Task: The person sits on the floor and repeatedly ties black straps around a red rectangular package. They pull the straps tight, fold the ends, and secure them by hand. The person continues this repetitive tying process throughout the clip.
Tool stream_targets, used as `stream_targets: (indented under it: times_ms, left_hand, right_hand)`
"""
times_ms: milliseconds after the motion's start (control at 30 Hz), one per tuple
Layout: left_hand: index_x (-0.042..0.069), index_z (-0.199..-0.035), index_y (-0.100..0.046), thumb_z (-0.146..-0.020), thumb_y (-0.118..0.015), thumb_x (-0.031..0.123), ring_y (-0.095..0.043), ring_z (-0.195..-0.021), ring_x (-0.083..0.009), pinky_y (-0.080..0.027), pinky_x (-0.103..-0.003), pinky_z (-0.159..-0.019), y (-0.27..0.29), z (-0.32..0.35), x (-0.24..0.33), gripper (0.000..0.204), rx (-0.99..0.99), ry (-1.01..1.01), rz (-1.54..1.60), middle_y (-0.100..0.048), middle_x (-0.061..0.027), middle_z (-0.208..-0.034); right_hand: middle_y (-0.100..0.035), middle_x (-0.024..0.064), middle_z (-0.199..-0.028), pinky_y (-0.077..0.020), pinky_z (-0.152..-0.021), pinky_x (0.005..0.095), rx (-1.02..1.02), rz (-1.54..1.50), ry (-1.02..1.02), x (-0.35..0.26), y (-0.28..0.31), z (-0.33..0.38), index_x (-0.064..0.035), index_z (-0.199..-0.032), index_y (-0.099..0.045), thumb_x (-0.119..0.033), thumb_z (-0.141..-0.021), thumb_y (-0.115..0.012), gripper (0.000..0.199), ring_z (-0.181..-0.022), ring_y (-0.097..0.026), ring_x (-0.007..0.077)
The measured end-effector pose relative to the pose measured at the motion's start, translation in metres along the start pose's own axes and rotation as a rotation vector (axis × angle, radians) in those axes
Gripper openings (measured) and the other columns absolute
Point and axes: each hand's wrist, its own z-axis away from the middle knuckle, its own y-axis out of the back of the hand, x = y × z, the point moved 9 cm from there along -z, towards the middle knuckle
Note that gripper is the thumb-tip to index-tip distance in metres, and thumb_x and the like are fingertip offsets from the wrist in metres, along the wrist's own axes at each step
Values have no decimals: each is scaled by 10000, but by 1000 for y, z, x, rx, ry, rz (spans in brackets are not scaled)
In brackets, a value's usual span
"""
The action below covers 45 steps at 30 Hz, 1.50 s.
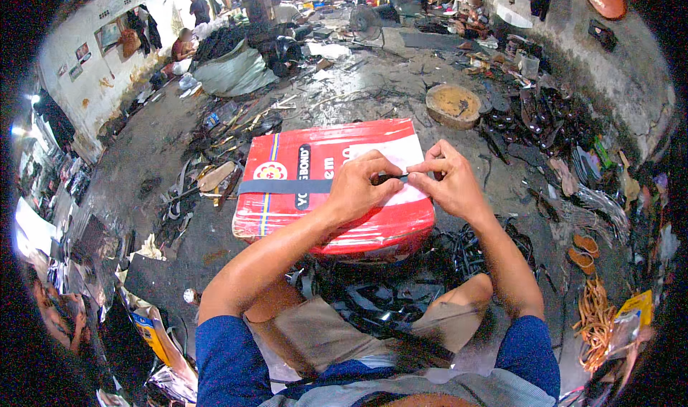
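Note:
A red box (287, 219) wrapped in clear plastic, with a white patch and a flower emblem on top, stands in front of my bent legs. Across its top lies a flat dark grey strip (283, 186), running from the left edge toward my hands. My left hand (363, 186) rests over the box, its thumb and fingers pinched on the strip near the right end. Close beside it, fingertips almost touching, my right hand (448, 181) also pinches at that end. The fingers hide most of the strip's tip.
Black strips (380, 303) lie heaped between my legs. Beyond the box is a round tan block (454, 104), with dark shoe-like pieces (534, 124) piled to its right. Brown straps (596, 324) and tan sandals (584, 253) lie at right. Other people sit far back.

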Motion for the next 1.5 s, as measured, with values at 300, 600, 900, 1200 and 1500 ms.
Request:
stream_targets:
  times_ms: [300, 600, 900, 1200, 1500]
  left_hand:
    - [16, -853, -770, -833, -748, 124, -675, -788, -214, -537, -350, -707, 0, -5, -1, 112, -13, 58, -22, -698, -123, -854]
    - [60, -822, -769, -807, -727, 212, -691, -732, -287, -543, -414, -671, -2, -13, 11, 159, -12, 24, -205, -686, -97, -809]
    - [1, -802, -748, -801, -730, 112, -654, -657, -236, -519, -369, -609, -5, -17, 19, 112, -44, -71, 13, -647, -124, -741]
    - [-13, -767, -711, -822, -736, 94, -660, -705, -197, -521, -350, -641, -23, -26, 30, 123, -9, -49, 156, -673, -111, -760]
    - [11, -784, -744, -807, -746, 58, -656, -675, -161, -518, -303, -616, -27, -28, 27, 52, 14, -56, 151, -686, -89, -756]
  right_hand:
    - [-590, 40, -807, -470, -664, 318, 133, -229, -293, 38, -20, 7, -92, -897, -809, -185, -762, -810, 164, -758, -585, 156]
    - [-398, -87, -592, -276, -479, 273, 119, -301, -346, 43, -26, 2, -95, -877, -666, -82, -761, -707, 123, -530, -356, 42]
    - [-486, -19, -597, -352, -488, 323, 282, -629, -452, 53, -35, 17, -64, -864, -582, -273, -843, -796, 299, -541, -438, 87]
    - [-400, -88, -566, -271, -356, 245, 56, -1226, -768, 56, -60, 48, -177, -799, -515, -308, -1031, -617, 284, -425, -371, 49]
    - [-634, 79, -721, -470, -526, 364, 121, -615, -655, 82, -20, 23, -99, -947, -614, -577, -998, -546, 485, -604, -601, 208]
